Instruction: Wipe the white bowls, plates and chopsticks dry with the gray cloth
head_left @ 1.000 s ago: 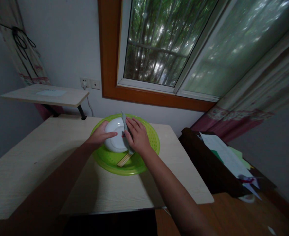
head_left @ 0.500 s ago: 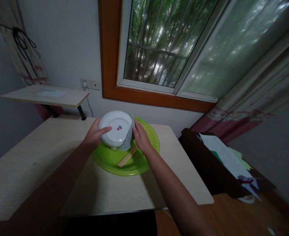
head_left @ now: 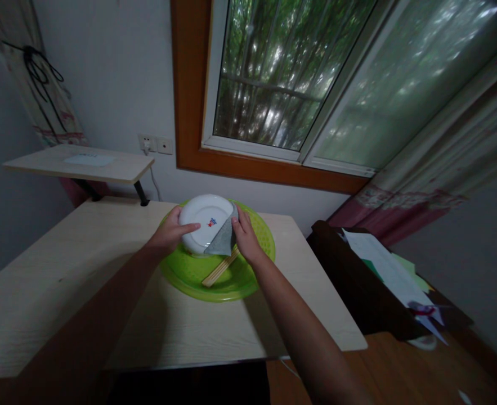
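Fingers of the left hand (head_left: 169,231) grip a round white dish (head_left: 203,218). Curled fingers of the right hand (head_left: 245,233), above pale wooden chopsticks (head_left: 218,271), hold grey cloth (head_left: 223,239) against it.

The left forearm (head_left: 104,304) and right forearm (head_left: 294,315) are seen bare, each tapered toward the wrist. The left hand (head_left: 169,230) and right hand (head_left: 245,237) are ungloved. Whether clothing is shown by the black area (head_left: 193,385) between the forearms cannot be determined.
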The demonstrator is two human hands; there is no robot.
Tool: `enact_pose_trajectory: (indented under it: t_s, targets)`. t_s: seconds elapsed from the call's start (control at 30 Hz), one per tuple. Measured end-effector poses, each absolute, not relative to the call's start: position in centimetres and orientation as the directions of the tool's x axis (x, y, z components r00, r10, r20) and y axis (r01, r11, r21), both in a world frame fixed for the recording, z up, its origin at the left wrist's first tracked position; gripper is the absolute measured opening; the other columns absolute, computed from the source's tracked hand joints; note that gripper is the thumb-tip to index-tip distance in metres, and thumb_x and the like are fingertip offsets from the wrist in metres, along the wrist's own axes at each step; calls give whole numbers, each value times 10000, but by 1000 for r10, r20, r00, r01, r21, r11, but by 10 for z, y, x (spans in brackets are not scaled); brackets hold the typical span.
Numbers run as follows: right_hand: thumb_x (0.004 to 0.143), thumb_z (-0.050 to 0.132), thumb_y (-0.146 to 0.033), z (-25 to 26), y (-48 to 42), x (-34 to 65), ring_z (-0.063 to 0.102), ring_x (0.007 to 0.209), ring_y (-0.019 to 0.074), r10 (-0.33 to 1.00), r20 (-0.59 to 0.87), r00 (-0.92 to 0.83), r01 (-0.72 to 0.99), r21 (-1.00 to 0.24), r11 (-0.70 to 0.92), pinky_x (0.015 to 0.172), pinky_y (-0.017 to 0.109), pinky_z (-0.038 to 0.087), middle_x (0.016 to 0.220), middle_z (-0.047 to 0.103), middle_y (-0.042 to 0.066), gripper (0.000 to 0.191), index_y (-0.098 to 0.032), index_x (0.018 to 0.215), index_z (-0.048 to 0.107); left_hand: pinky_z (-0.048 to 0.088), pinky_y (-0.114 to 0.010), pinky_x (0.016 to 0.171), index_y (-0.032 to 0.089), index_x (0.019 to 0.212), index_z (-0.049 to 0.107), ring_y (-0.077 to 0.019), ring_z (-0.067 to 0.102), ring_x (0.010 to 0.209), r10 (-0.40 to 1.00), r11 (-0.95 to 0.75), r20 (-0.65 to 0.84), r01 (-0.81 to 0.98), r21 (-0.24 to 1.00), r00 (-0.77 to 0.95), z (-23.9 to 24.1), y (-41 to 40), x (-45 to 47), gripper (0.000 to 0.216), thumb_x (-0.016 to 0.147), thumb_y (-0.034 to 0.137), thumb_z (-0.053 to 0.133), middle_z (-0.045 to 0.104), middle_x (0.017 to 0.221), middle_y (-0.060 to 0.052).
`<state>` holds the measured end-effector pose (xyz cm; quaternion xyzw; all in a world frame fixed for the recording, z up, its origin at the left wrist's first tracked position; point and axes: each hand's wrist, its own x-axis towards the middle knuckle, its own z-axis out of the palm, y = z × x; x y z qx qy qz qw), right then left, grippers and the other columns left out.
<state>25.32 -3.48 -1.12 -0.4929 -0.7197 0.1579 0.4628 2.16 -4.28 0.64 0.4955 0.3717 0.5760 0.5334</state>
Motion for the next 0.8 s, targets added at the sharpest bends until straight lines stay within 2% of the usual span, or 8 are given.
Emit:
enact_pose_trajectory:
  t_s: [0.17,0.3,0.5,0.8]
  targets:
    - [1025,306,-499,-1,-41,255,526,1236,210,808,578,-113,539,-647,539,1119,423,404,1300,579,102,524,-239,1446,477,528,-429,863,177,1070,555,-291,648,997,976,-169,165,15,986,140,-4,-36,20,672,509,333,890,665,1055,-76]
    - [1030,319,-463,7,-47,255,539,1160,212,785,597,-167,512,-627,586,1087,422,420,1202,584,87,473,-260,1410,516,522,-421,887,205,1125,545,-292,638,1025,959,-223,182,184,957,217,-1,-39,19,704,529,397,867,653,1075,-49]
    - [1036,305,-409,13,-53,254,530,1125,225,752,621,-220,528,-572,628,1069,432,421,1166,563,94,460,-257,1427,495,539,-393,835,216,1084,529,-284,647,988,941,-232,172,185,955,290,6,-46,19,619,591,435,832,652,1028,-25]
    - [1035,289,-332,19,-59,249,530,1127,241,720,662,-209,613,-484,624,1050,439,446,1181,550,120,446,-210,1409,498,541,-408,830,185,1103,573,-303,662,972,930,-254,192,169,952,312,3,-44,19,633,576,390,856,693,1032,-66]
